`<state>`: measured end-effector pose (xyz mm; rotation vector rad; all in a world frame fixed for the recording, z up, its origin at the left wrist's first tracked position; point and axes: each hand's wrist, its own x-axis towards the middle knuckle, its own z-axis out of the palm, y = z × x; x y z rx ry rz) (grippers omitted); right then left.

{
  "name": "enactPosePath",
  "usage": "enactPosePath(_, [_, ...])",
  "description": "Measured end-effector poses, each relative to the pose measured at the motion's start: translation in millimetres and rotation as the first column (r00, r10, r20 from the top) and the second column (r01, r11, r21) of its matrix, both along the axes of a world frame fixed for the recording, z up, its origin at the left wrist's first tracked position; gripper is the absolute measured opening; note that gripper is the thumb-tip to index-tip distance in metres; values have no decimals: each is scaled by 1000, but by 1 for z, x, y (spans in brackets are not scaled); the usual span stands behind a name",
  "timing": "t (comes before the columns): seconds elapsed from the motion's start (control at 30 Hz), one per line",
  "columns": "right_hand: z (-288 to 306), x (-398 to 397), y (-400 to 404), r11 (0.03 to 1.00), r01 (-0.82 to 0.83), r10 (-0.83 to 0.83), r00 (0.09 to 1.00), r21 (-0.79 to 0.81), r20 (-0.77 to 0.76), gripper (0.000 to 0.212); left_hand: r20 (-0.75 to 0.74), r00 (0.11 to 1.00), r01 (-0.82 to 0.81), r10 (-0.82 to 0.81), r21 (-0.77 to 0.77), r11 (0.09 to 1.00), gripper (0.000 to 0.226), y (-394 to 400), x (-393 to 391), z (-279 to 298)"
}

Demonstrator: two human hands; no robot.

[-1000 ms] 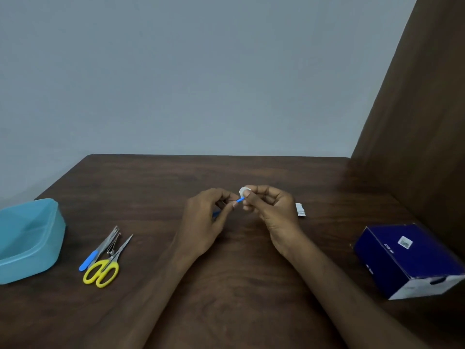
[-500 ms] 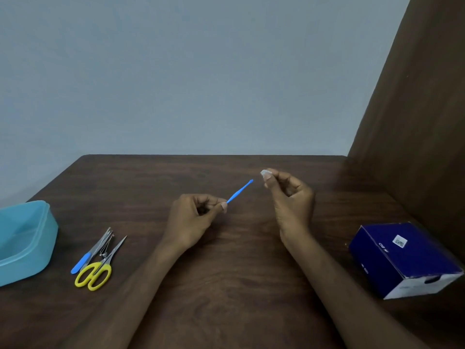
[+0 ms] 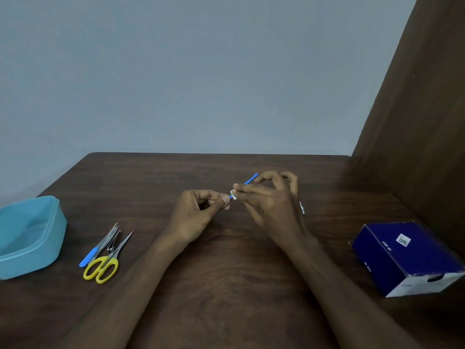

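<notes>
At the centre of the frame, the left hand (image 3: 198,215) pinches the lower end of a thin blue plastic stick (image 3: 251,179) between thumb and curled forefinger. The stick slants up to the right. The right hand (image 3: 274,202) pinches a small white wad (image 3: 233,195) against the stick just beside the left thumb. Both hands are over the dark wooden table (image 3: 226,273). At lower left lie yellow-handled scissors (image 3: 105,263) near a teal plastic tub (image 3: 30,238). A navy cardboard box (image 3: 407,258) sits at lower right.
</notes>
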<state>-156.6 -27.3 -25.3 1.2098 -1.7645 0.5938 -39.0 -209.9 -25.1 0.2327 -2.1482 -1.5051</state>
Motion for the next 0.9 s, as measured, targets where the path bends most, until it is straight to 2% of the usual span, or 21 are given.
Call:
enactPosePath(0.27, [0, -17, 14, 984, 165, -154, 978, -70, 139, 18, 52, 999, 0, 2, -40, 999, 19, 1, 2, -1])
enactPosePath(0.37, [3, -12, 18, 951, 245, -196, 949, -186, 249, 18, 64, 996, -53, 59, -94, 994, 21, 1, 2, -3])
enactPosePath(0.43, [6, 1, 16, 939, 238, -183, 957, -247, 227, 15, 59, 995, -69, 74, -93, 993, 20, 2, 3, -2])
enactPosePath(0.53, [6, 18, 4, 980, 116, -100, 990, -163, 103, 8, 55, 997, -53, 58, -96, 994, 21, 3, 3, -1])
enactPosePath(0.67, [0, 16, -5, 1000, 20, -24, 982, 23, 188, 12, 35, 998, -40, 43, -88, 995, 23, 1, 2, -2])
enactPosePath(0.77, [2, 11, 1, 999, 45, -50, 974, 29, 219, 13, 30, 999, -33, 35, -74, 997, 18, 2, 1, -1])
enactPosePath(0.9, [6, 0, 9, 985, 172, -157, 939, -23, 307, 11, 25, 1000, -15, 17, -90, 996, 17, -1, 0, -3])
